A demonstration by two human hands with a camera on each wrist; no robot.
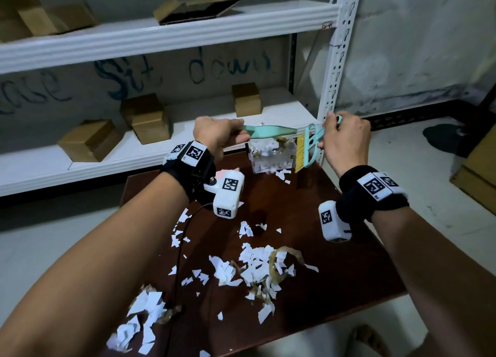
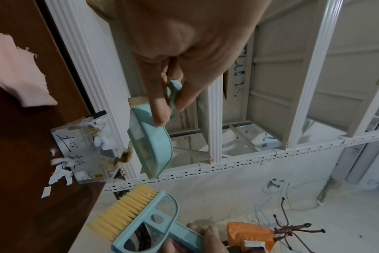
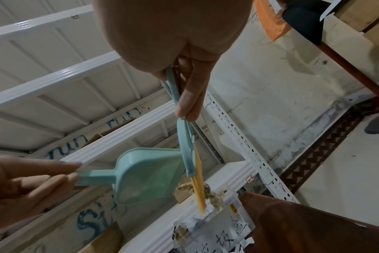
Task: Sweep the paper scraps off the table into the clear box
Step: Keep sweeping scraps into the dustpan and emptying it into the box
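My left hand [image 1: 218,135] grips the handle of a teal dustpan [image 1: 271,132], held above the clear box [image 1: 271,155] at the far edge of the brown table [image 1: 335,254]. From the left wrist view the dustpan [image 2: 150,145] hangs tilted over the box [image 2: 84,154]. My right hand [image 1: 346,139] holds a teal brush [image 1: 308,147] with yellow bristles; the brush [image 3: 189,154] meets the dustpan's lip [image 3: 149,174], its bristles reaching down toward the box [image 3: 223,222]. White and brown scraps fill the box. Several white paper scraps [image 1: 255,265] and brown tape curls lie on the near table.
A white metal shelf rack [image 1: 161,34] with cardboard boxes stands right behind the table. A pink cloth [image 2: 17,71] lies on the table at the left. A black cable [image 1: 177,249] crosses the scraps. Orange bag and wire items lie on the floor to the right.
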